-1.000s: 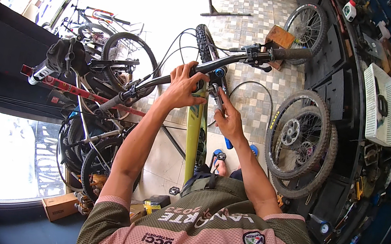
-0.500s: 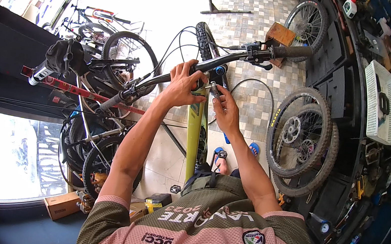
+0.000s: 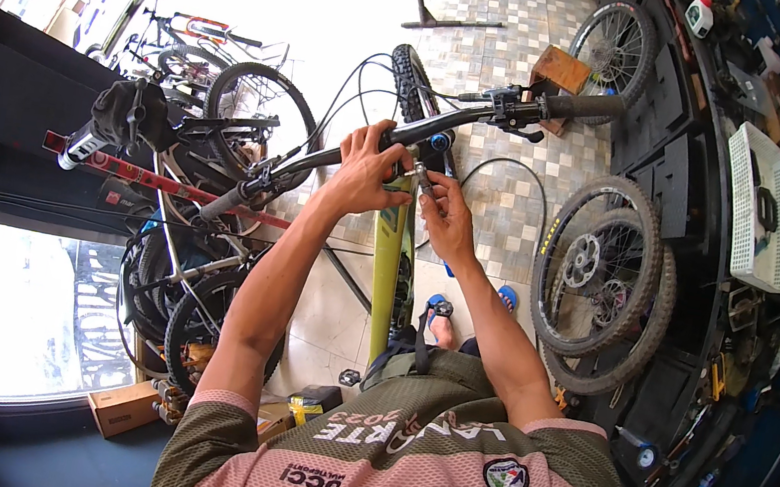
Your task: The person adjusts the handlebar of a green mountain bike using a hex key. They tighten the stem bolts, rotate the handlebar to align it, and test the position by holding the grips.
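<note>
A bicycle with a yellow-green frame [image 3: 387,263] stands in front of me, its black handlebar [image 3: 489,117] running across the view. My left hand [image 3: 360,174] wraps the handlebar close to the stem. My right hand [image 3: 444,216] pinches a small metal tool [image 3: 423,178] at the stem, just right of the left hand. The front tyre [image 3: 407,75] points away from me. A brake lever and shifter [image 3: 511,110] sit near the right grip.
Parked bicycles [image 3: 210,166] crowd the left side. Two loose wheels [image 3: 605,286] lean against a dark workbench on the right, with a white basket [image 3: 763,209] on it. A third wheel [image 3: 621,46] and a wooden box [image 3: 559,69] lie farther off. Cardboard box [image 3: 123,410] at lower left.
Both hands stay at the stem; the right hand has shifted slightly while working the small tool. The bicycle has not moved.
</note>
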A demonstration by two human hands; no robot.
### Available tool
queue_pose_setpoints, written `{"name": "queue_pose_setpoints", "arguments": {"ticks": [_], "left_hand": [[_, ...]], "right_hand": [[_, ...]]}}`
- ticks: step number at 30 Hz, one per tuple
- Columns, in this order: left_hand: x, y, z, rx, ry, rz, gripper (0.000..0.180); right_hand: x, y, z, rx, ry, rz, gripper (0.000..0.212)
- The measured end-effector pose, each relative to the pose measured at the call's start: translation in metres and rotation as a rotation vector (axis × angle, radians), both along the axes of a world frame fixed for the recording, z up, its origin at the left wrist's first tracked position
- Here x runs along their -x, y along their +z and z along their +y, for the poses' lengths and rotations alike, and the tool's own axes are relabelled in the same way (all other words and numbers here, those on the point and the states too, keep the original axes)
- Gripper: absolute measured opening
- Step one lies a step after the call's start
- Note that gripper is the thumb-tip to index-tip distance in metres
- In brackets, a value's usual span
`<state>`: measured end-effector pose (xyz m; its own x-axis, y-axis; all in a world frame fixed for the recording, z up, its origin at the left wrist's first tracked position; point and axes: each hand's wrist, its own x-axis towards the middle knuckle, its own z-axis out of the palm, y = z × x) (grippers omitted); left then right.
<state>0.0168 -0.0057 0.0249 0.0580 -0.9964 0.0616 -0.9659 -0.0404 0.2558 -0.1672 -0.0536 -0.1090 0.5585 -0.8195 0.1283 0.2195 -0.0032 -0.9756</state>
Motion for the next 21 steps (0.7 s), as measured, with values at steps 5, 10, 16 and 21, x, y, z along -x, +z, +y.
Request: {"name": "queue_pose_setpoints", "arguments": {"ticks": [5,10,16,21], "left_hand": [[0.002,0.0,-0.003,0.018,-0.003,-0.01,0.058],[0.002,-0.003,-0.002,0.023,0.014,-0.025,0.057],[0.002,-0.006,-0.002,0.056,-0.005,-0.047,0.056],[0.003,-0.006,-0.005,0.064,-0.008,-0.054,0.054]], "right_hand": [[-0.013,-0.021,-0.014,0.061,-0.003,-0.058,0.04],[-0.006,-0.004,-0.009,0.107,-0.033,-0.001,0.039],[0.01,0.033,0.007,0.158,-0.1,0.12,0.04],[0.013,0.05,0.004,0.056,-0.031,0.214,0.039]]}}
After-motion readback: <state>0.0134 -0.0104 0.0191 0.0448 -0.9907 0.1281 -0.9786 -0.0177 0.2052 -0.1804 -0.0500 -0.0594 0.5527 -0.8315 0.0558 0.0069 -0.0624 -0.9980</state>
